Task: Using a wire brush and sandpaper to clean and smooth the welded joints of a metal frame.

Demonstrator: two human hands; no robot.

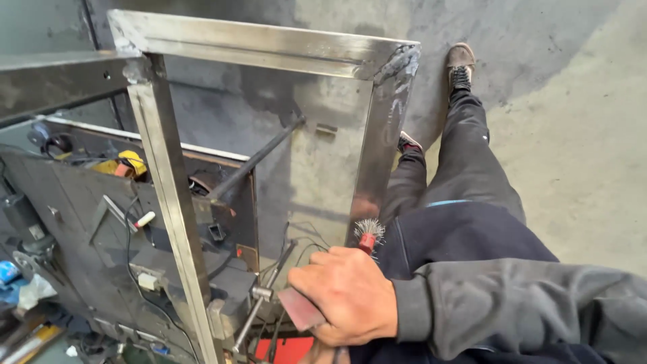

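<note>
So, right hand [347, 296] is closed in a fist around a small wire brush [368, 232], red handle poking up out of the fingers, bristles fanned out at the top. The same hand also seems to be pinching a flat reddish-brown piece [300, 309] (sandpaper or a scrap of sheet, can't really tell) at its lower left. Left hand isn't in the shot at all.

The brush sits just beside the lower end of the right upright of a welded steel frame [172, 195], which stands on edge and fills most of the view. The top right corner weld [397, 64] looks dark and sooty, and so does the top left one.

My read: this is the clean-up step, brushing down the steel around the joints after welding. The bristles are close to the upright but I can't say they're touching it. Next move probably calls for pressing the bristles flat to the metal and scrubbing along the seam, then working up toward that dirty corner.

Behind the frame, a cluttered workbench [81, 195] with a yellow tool [131, 162] near its back edge. The person's legs in dark trousers [465, 155] stretch out over the concrete floor [579, 135].
</note>
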